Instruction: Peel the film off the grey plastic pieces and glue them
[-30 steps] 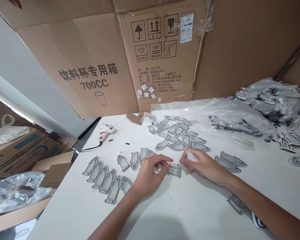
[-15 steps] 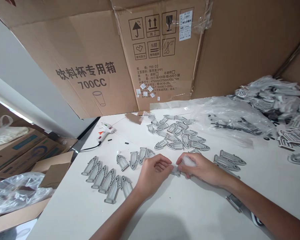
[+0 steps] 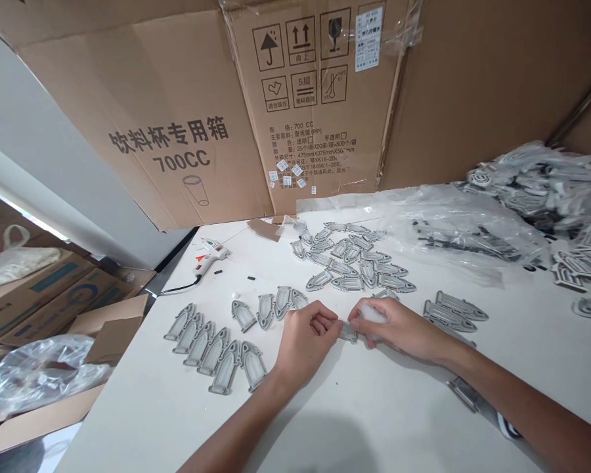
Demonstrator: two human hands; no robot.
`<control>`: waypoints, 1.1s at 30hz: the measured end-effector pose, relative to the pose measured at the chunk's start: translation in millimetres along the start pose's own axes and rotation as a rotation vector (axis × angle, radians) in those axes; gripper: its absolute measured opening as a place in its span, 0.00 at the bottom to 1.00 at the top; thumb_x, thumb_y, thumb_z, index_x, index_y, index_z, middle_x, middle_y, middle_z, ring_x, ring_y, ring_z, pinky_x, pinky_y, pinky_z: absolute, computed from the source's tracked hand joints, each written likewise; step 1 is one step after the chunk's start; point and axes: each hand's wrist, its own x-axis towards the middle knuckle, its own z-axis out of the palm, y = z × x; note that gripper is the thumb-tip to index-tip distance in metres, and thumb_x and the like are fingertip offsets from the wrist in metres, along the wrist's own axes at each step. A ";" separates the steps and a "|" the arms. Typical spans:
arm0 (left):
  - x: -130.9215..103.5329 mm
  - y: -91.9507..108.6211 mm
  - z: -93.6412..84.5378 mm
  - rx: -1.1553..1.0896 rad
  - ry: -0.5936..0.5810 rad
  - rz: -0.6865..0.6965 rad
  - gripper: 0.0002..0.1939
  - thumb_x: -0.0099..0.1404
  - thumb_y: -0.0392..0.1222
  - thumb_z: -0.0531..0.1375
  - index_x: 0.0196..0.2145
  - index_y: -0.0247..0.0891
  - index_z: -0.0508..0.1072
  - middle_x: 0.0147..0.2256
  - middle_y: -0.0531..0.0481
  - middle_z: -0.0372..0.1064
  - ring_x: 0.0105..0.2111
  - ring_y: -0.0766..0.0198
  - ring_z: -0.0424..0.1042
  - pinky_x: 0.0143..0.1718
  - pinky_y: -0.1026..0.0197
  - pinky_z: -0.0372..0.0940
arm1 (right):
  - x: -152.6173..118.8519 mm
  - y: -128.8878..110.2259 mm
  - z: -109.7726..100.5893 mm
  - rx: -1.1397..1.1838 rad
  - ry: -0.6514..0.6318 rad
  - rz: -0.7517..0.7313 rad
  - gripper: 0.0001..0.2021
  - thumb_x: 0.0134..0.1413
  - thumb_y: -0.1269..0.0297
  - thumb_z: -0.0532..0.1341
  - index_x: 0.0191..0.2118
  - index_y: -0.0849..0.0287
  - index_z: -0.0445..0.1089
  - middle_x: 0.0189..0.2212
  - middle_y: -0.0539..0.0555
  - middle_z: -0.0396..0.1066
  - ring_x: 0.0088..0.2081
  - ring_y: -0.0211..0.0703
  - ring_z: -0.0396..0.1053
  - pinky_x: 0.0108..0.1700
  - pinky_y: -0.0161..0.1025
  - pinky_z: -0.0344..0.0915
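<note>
"Head view, middle of the frame: what is the left hand (image 3: 306,338) doing?"

"Its fingers are curled, thumb and forefinger close together at the left end of a gray piece (image 3: 348,332). Whether they pinch it, I can't tell."

"And the right hand (image 3: 401,328)?"

"It is closed around a whitish translucent wad (image 3: 373,314), its fingertips beside that same piece, just right of centre, low over the white table (image 3: 325,414)."

"What lies around them?"

"A slanting row of arched gray frames (image 3: 211,353) at left of centre, a looser cluster (image 3: 349,253) above the hands, and a glue gun (image 3: 211,256) farther up and left. Clear plastic (image 3: 448,226) spreads at right of centre; a printed cardboard box (image 3: 246,98) fills the top."
</note>
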 end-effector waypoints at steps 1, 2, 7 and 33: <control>-0.1 -0.4 0.4 0.002 0.002 0.005 0.06 0.61 0.43 0.67 0.32 0.37 0.77 0.25 0.54 0.73 0.24 0.69 0.64 0.26 0.66 0.60 | 0.3 -0.1 0.1 0.002 0.000 0.001 0.18 0.72 0.44 0.65 0.44 0.56 0.75 0.26 0.50 0.75 0.25 0.39 0.62 0.23 0.33 0.50; -0.2 -0.8 0.7 0.005 0.004 0.009 0.06 0.61 0.43 0.67 0.32 0.37 0.78 0.25 0.54 0.73 0.24 0.69 0.65 0.26 0.66 0.61 | 0.7 -0.2 0.2 0.004 0.000 0.003 0.18 0.71 0.44 0.66 0.44 0.56 0.75 0.27 0.50 0.75 0.24 0.38 0.60 0.22 0.33 0.50; 0.5 -1.4 1.1 0.015 -0.007 0.016 0.06 0.62 0.42 0.67 0.32 0.38 0.78 0.26 0.54 0.73 0.24 0.70 0.64 0.27 0.66 0.61 | 2.1 1.3 1.1 0.030 -0.003 0.015 0.19 0.71 0.43 0.65 0.44 0.57 0.75 0.32 0.51 0.78 0.20 0.35 0.53 0.19 0.33 0.47; 0.6 -2.3 -14.9 0.836 0.035 0.891 0.18 0.71 0.43 0.65 0.23 0.37 0.69 0.23 0.52 0.67 0.28 0.61 0.68 0.30 0.57 0.57 | 12.1 1.3 -11.4 -0.264 0.486 -0.167 0.15 0.67 0.47 0.62 0.48 0.51 0.76 0.47 0.51 0.78 0.48 0.57 0.73 0.48 0.45 0.65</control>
